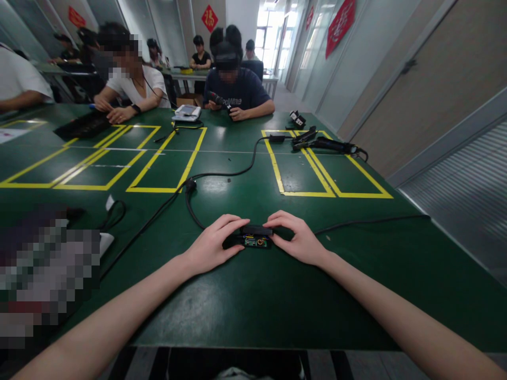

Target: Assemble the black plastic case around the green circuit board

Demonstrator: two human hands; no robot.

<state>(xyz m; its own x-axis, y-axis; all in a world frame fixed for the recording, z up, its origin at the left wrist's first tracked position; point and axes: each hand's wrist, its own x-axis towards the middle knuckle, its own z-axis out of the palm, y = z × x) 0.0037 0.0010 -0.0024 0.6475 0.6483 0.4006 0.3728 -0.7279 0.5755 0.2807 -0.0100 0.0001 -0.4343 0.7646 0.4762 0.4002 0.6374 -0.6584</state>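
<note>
A small black plastic casing (pixel 257 230) with its lid lifted is between my two hands, low over the green table. Inside it a circuit board (pixel 255 241) shows, with a coil and yellowish parts. My left hand (pixel 216 243) grips the casing's left end between thumb and fingers. At the right end, my right hand (pixel 295 237) pinches the lid and edge with thumb and forefinger. A black cord (pixel 195 211) runs behind my left hand, and another black cord (pixel 368 220) leads off to the right from behind my right hand.
Yellow tape outlines (pixel 309 194) mark the green table (pixel 222 316). A long black hand-held appliance (pixel 332 145) with a cord lies back right. A plug (pixel 190 184) rests mid-table. Left stands a blurred object (pixel 51 264). A co-worker (pixel 237 89) sits opposite, others further left.
</note>
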